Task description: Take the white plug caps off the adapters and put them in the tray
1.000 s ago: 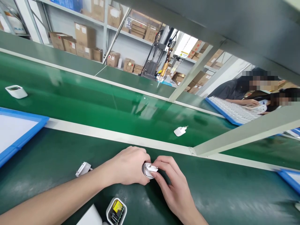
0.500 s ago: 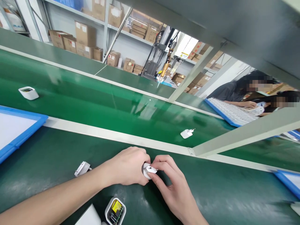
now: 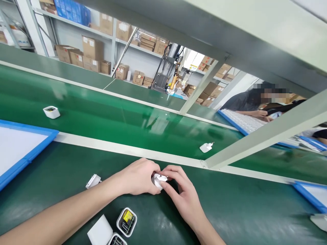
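Note:
Both my hands meet over a small white charger plug point(image 3: 158, 179) on the dark green bench. My left hand point(image 3: 139, 177) is closed around its body. My right hand point(image 3: 182, 194) pinches its top cap with fingertips. A loose white plug cap point(image 3: 93, 181) lies to the left of my left forearm. Near the front edge stands an open white charger shell point(image 3: 126, 222) showing a yellow part inside, beside a white block point(image 3: 99, 233).
A finished white plug point(image 3: 206, 147) and an open white shell point(image 3: 51, 112) ride the bright green conveyor point(image 3: 107, 115). Blue-framed trays sit at left point(image 3: 28, 154) and right point(image 3: 310, 194). A slanted grey frame bar point(image 3: 265, 136) crosses on the right. Another person point(image 3: 245, 100) works across the line.
The plug and shell on the conveyor have travelled to the right. My view has tilted so a second shell shows at the bottom. My hands stay on the plug, shifted slightly up.

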The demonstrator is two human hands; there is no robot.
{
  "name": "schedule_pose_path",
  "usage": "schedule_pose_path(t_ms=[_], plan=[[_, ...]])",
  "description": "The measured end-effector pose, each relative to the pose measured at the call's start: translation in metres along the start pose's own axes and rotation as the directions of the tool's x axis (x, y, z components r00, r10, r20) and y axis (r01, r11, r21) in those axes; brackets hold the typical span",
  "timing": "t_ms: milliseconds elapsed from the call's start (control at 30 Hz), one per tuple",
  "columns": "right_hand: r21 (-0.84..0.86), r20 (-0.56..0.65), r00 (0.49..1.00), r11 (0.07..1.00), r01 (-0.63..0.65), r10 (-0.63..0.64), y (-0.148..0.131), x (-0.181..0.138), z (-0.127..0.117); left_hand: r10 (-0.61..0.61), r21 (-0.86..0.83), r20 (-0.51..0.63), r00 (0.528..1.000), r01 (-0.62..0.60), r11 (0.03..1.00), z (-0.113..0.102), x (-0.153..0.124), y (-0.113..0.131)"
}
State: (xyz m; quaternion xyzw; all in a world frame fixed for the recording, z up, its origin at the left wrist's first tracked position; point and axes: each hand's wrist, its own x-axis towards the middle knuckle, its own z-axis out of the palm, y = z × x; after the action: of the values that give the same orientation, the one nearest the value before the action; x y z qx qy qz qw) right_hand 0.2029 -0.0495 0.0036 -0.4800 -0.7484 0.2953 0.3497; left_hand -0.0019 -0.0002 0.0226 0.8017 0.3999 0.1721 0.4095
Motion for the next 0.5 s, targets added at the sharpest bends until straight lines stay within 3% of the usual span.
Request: schedule_pose_path(t_ms=[267, 500], plan=[[0.163, 0.039, 0.980, 0.967, -0.197, 0.193, -0.0021, 0.0012, -0.0001, -0.004, -0.006, -0.007, 1.000, 0.004, 1.000, -0.0004, -0.0010, 0.0022], [0.109, 0.096, 0.958, 0.954, -0.279, 0.270, -0.0075, 0.0064, -0.0056, -0.011, 0.014, 0.006, 1.000, 0.011, 1.000, -0.0020, -0.0012, 0.0030]])
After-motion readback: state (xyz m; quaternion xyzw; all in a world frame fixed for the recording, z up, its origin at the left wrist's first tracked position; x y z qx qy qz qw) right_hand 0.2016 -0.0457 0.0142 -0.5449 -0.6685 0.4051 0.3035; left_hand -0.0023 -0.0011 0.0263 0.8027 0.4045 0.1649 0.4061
